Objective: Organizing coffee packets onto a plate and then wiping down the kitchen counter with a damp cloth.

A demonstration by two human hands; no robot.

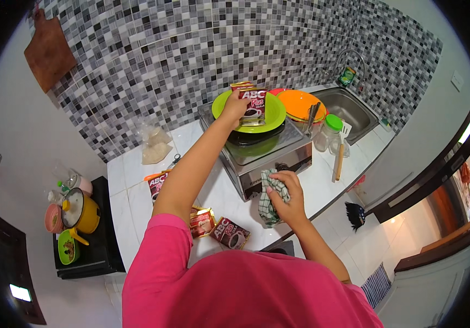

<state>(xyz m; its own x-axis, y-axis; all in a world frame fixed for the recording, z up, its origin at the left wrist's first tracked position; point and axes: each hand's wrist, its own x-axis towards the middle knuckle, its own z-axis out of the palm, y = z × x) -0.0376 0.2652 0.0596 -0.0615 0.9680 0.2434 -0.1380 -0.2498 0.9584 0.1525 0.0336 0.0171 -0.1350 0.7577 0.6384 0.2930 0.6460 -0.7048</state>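
With its fingers on a dark red ABC Plus coffee sachet (255,100), my left hand (236,107) is over a lime-green plate (275,115). The plate rests on top of a Rinnai gas stove (267,153); more sachets show behind the hand. My right hand (290,201) grips a green-and-white checked cloth (268,205) at the stove's front, above the white tiled counter (218,184). Another coffee sachet (230,233) and red-and-gold sachets (203,222) lie on the counter near my body. One more sachet (157,183) is partly hidden behind my left arm.
Left of the stove are a bag of pale granules (155,149) and scissors (176,159). Right of it stand orange plates (300,104), a green-lidded jar (327,133), a spatula (340,158) and the sink (351,110). A yellow pot (87,213) stands at far left.
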